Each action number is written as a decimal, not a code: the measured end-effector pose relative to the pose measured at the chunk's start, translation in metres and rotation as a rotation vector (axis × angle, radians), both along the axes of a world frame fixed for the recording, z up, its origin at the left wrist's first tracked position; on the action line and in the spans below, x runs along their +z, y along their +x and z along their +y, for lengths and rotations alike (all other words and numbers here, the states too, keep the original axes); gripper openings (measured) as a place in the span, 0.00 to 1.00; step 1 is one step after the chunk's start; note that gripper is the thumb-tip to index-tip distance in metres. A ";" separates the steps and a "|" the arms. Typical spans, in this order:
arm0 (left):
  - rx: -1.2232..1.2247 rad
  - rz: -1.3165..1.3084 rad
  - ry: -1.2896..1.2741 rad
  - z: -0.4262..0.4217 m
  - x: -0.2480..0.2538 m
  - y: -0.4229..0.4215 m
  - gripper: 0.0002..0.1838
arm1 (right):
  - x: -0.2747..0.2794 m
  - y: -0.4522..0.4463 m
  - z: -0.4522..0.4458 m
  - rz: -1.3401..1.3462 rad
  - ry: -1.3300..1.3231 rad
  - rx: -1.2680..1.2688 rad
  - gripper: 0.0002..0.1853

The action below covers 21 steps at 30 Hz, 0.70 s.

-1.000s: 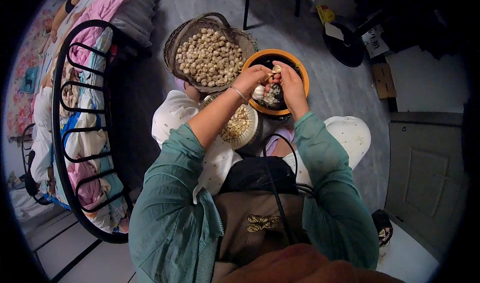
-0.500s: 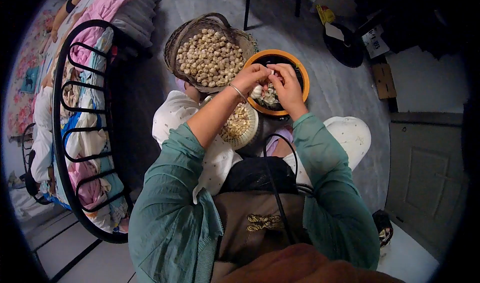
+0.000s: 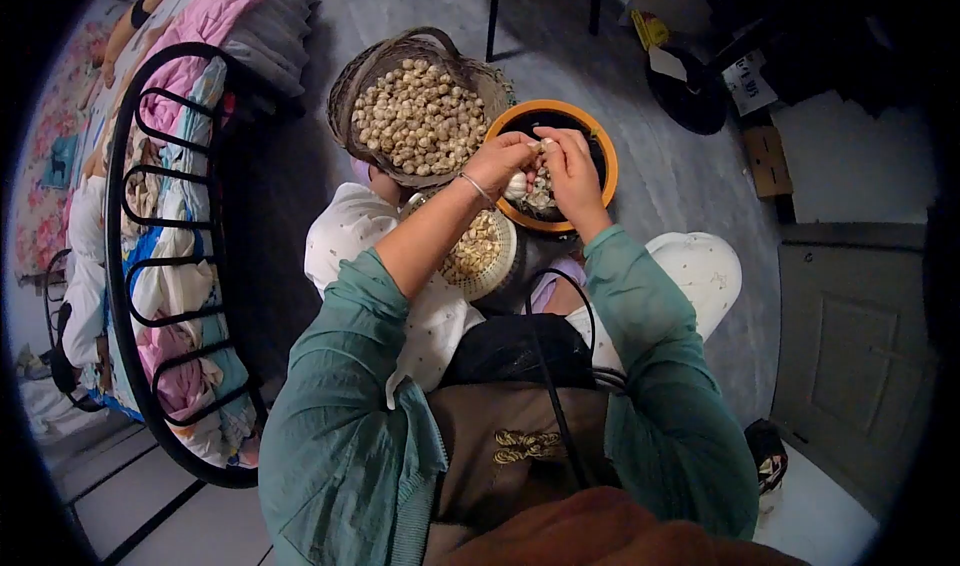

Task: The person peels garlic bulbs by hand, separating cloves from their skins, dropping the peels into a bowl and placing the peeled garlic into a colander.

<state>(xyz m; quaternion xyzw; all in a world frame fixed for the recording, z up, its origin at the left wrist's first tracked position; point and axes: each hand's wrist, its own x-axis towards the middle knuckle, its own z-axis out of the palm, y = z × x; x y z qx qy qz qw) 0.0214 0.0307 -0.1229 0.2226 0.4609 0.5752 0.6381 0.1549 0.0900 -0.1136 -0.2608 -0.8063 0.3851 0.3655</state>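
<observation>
Seated person at floor level, seen from above, with both bare hands meeting over an orange-rimmed basin (image 3: 613, 171). The left hand (image 3: 500, 164) reaches in with thumb and fingers drawn together, its fingertips pinching a small garlic piece (image 3: 546, 147). The right hand (image 3: 576, 176) closes on the same piece from the opposite side, fingers bent and tips pressed together. The exact placement of each fingertip is too small to make out. A white garlic bulb (image 3: 516, 187) lies just below the left hand's fingers, above the near left part of the basin; whether the curled fingers grip it cannot be told. Pale garlic skins (image 3: 541, 200) lie within the dark interior of the basin, below the hands.

Beyond the left forearm, a woven basket (image 3: 343, 81) with an arched handle bears a heap of unpeeled garlic bulbs (image 3: 415, 116); its right side is beside the basin. Nearer the body, partly under the left forearm, a cream perforated colander (image 3: 509, 256) contains peeled cloves (image 3: 474, 250). A thin bracelet (image 3: 476, 187) encircles the left wrist. To the left stands a black metal bed frame (image 3: 118, 216) with rumpled bedding (image 3: 172, 291) behind its bars.
</observation>
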 end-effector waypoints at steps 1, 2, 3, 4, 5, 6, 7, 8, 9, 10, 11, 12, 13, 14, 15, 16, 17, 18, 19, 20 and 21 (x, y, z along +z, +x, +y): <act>-0.003 -0.030 0.011 0.000 0.000 0.000 0.06 | -0.001 0.001 0.001 0.071 -0.227 0.014 0.13; -0.003 -0.029 0.012 0.001 -0.003 -0.002 0.06 | -0.003 0.001 0.002 0.143 -0.453 0.029 0.13; -0.014 -0.044 0.016 0.003 -0.006 -0.004 0.07 | -0.007 0.002 0.004 0.143 -0.453 0.029 0.13; -0.024 -0.059 0.020 0.004 -0.009 -0.005 0.08 | -0.013 0.003 0.008 0.168 -0.476 0.028 0.13; -0.024 -0.059 0.019 0.003 -0.007 -0.005 0.08 | -0.013 0.002 0.009 0.193 -0.499 0.028 0.13; -0.013 -0.074 0.012 0.003 -0.005 -0.004 0.08 | -0.012 0.002 0.009 0.193 -0.499 0.027 0.13; -0.002 -0.088 0.005 0.002 -0.003 -0.003 0.09 | -0.012 0.003 0.009 0.175 -0.507 0.028 0.13; -0.002 -0.089 0.004 0.001 0.000 -0.003 0.09 | -0.009 0.003 0.007 0.158 -0.516 0.029 0.13; -0.007 -0.137 -0.005 0.000 0.003 -0.002 0.09 | -0.006 0.002 0.005 0.158 -0.516 0.029 0.13; -0.011 -0.185 -0.014 -0.001 0.005 -0.002 0.10 | -0.003 0.001 0.003 0.128 -0.427 0.022 0.12; -0.011 -0.185 -0.014 -0.001 0.004 -0.002 0.10 | 0.000 0.001 0.001 0.099 -0.337 0.015 0.11; -0.042 -0.098 -0.006 0.000 0.004 -0.002 0.11 | 0.004 0.002 0.000 0.100 -0.337 0.016 0.11; -0.073 -0.011 0.001 0.000 0.003 -0.002 0.13 | 0.008 0.003 -0.002 0.050 -0.196 0.010 0.10; -0.072 -0.011 0.002 0.001 -0.002 -0.003 0.13 | 0.010 0.003 -0.003 0.000 -0.056 0.004 0.10; -0.078 -0.027 0.034 0.001 -0.007 -0.004 0.13 | 0.007 0.003 -0.002 0.000 -0.056 0.005 0.10; -0.083 -0.042 0.067 0.002 -0.012 -0.005 0.13 | 0.000 0.003 0.002 0.058 -0.221 -0.001 0.10; -0.082 -0.043 0.068 0.001 -0.011 -0.004 0.13 | -0.006 0.003 0.005 0.115 -0.386 -0.008 0.11; -0.072 -0.051 0.065 0.001 -0.009 -0.004 0.12 | -0.011 0.003 0.009 0.115 -0.386 -0.008 0.11; -0.063 -0.060 0.062 0.001 -0.008 -0.003 0.11 | -0.016 0.003 0.013 0.192 -0.508 0.005 0.12; -0.064 -0.060 0.062 0.001 -0.008 -0.004 0.11 | -0.016 0.004 0.016 0.270 -0.630 0.018 0.14; -0.054 -0.028 0.045 0.001 -0.008 -0.004 0.11 | -0.017 0.006 0.017 0.281 -0.641 0.026 0.16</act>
